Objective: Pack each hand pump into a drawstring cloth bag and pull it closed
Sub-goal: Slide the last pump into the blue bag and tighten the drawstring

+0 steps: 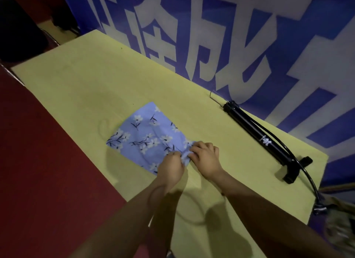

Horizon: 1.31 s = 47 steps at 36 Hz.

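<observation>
Both hands, left [171,162] and right [205,158], pinching the bag [146,136] mouth on the bench [80,81]. Pump [257,136] lying free at two o'clock of the grip, well apart, long axis running ten to four; right hand nearer.

Bare forearms [146,209] (no sleeves)

Blue flowery cloth bag [148,136] and black hand pump [259,136].
Bag flat on the yellow worktop [76,81], near end bunched up. Pump well apart, lying long by the far edge, thin black hose [305,173] curving off its foot end.
</observation>
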Tool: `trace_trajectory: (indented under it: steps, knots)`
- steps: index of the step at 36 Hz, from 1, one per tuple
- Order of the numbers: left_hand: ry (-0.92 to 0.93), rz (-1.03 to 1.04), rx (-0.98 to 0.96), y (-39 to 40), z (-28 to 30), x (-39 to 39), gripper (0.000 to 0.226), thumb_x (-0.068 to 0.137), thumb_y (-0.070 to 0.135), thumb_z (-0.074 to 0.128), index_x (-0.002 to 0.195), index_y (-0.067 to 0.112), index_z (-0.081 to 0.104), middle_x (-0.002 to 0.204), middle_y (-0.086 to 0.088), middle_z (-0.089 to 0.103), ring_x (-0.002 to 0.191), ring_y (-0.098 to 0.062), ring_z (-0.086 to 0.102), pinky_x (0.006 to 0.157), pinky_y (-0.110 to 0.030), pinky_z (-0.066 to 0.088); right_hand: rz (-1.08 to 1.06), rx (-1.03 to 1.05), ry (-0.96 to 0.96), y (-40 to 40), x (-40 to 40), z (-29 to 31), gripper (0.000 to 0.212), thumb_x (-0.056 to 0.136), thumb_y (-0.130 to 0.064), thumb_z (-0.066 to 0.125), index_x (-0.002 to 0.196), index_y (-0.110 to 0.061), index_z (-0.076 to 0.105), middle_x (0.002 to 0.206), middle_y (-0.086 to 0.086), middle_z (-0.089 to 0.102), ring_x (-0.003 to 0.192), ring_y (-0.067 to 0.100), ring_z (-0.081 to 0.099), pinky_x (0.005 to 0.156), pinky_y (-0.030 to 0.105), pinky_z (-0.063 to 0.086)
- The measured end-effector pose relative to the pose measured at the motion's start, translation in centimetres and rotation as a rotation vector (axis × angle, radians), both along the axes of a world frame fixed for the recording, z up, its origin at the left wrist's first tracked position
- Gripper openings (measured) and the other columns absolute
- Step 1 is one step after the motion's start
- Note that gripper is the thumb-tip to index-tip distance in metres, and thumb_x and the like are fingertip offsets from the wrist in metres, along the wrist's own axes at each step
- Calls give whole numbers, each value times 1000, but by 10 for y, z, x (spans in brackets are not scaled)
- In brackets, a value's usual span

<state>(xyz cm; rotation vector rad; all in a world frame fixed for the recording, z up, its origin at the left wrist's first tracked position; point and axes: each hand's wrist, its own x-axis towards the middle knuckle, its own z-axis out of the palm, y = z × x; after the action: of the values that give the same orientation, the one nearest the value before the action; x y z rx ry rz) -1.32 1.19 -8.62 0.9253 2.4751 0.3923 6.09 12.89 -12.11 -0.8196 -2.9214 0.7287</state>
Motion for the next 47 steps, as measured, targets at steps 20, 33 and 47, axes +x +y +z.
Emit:
trace_trajectory:
  steps: [20,33,47]
  knots:
    - [345,-510,18,12,82,-21,74,86,-2,56,147,19,19,144,-4,29,128,-33,34,97,-41,34,-235,108,125,24,5,101,20,100,-32,41,85,-19,45,78,-1,52,75,29,52,68,33,29]
    - [319,-359,389,38,123,-34,67,83,-2,46,142,26,30,138,7,40,113,-25,38,89,-38,37,-227,-370,383,22,-10,130,16,97,-30,51,100,-19,40,90,-3,56,84,20,58,71,37,46]
    - [320,-345,48,19,127,-48,71,84,-1,56,144,17,22,143,-4,27,121,-34,36,79,-42,48,-499,-135,340,53,2,134,25,101,-29,37,89,-9,47,79,13,57,73,34,54,60,35,36]
